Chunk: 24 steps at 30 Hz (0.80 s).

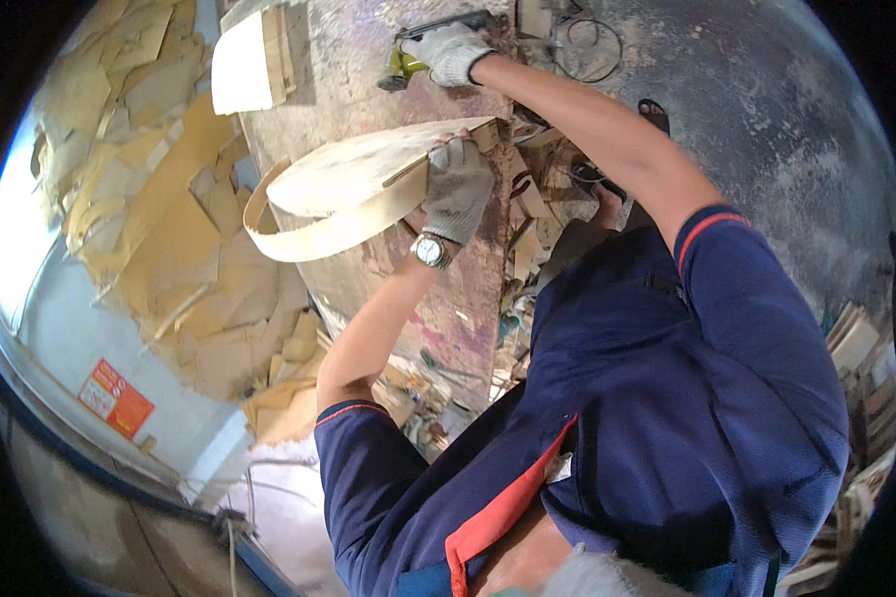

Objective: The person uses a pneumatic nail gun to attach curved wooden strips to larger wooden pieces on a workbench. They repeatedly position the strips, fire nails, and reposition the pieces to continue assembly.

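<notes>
My left hand, in a grey work glove with a watch at the wrist, is closed on the near end of a pale wooden piece with a rounded far end. A thin, bendy wood strip runs from beside that hand and loops out around the rounded end, standing apart from it along part of its length. Farther off, my gloved right hand grips a green and black staple gun, held over the bench away from the wooden piece. The tool's tip is hard to make out.
The stained workbench carries another pale, curved wooden piece at its far left. Thin wood offcuts are heaped beyond its left side. More scraps lie by its right edge, near a thin looped hose on the grey floor.
</notes>
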Tool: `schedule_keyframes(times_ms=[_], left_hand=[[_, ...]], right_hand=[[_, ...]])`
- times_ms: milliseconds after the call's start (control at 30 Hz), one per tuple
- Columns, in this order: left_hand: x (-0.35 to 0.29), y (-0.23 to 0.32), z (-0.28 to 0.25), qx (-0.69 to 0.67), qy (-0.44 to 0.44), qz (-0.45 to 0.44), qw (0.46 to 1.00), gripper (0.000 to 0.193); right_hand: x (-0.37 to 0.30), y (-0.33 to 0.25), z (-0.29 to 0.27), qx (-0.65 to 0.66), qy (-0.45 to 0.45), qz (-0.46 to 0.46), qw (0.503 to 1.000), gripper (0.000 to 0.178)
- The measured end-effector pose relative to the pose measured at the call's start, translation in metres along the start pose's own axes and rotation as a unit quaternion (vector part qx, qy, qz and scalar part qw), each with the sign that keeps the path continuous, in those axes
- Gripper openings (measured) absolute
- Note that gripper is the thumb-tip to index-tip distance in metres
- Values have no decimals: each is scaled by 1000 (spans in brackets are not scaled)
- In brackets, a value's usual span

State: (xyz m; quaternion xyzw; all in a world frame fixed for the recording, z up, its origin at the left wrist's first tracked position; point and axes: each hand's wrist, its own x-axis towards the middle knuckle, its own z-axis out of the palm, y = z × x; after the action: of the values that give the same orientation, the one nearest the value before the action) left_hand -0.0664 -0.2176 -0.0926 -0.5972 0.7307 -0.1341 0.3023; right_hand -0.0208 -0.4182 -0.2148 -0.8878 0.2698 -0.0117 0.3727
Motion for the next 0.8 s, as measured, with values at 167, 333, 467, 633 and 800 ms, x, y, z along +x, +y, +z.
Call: schedule_keyframes(times_ms=[167,333,467,633,800], left_hand=[[4,-2,5,10,9,26,1000,30],[7,-5,2,-7,-39,35,999,15],[9,-6,-6,8,-62,43,997,14],[10,-8,-14,11,-57,53,997,17],[9,-8,-16,-13,-38,61,997,16]], right_hand=[[-131,46,-31,193,209,74,956,55],[-245,48,5,413,234,79,877,49],[-276,31,48,682,215,80,695,45],[-284,25,64,660,94,163,727,43],[-257,25,79,756,130,52,640,43]])
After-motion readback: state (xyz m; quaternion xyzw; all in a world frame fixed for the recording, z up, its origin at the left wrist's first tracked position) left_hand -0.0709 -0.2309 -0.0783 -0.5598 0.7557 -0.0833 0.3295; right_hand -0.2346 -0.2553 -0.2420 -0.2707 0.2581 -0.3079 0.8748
